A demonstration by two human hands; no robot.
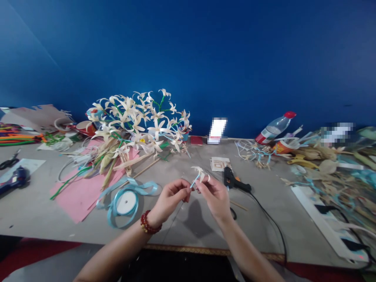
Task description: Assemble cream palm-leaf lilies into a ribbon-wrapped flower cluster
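Head view. Left hand (172, 196), with a red bead bracelet (149, 224) at the wrist, and right hand (215, 194) meet above the desk (264, 211), fingers (188, 190) pinching a small pale flower (199, 172) on a light-blue stem. Blue ribbon spool (126, 201) lies left; black glue gun (233, 181) lies just right; finished flower bouquet (141, 121) stands behind.

There is 1 view, from a camera on the person's head, looking forward and down across the table (35, 211) to the blue wall (205, 47) behind it. It sits close over the work: both forearms come in from the bottom edge, and the left hand (172, 196) and right hand (216, 196) meet near mid-frame. The wide lens takes in the table's whole width.
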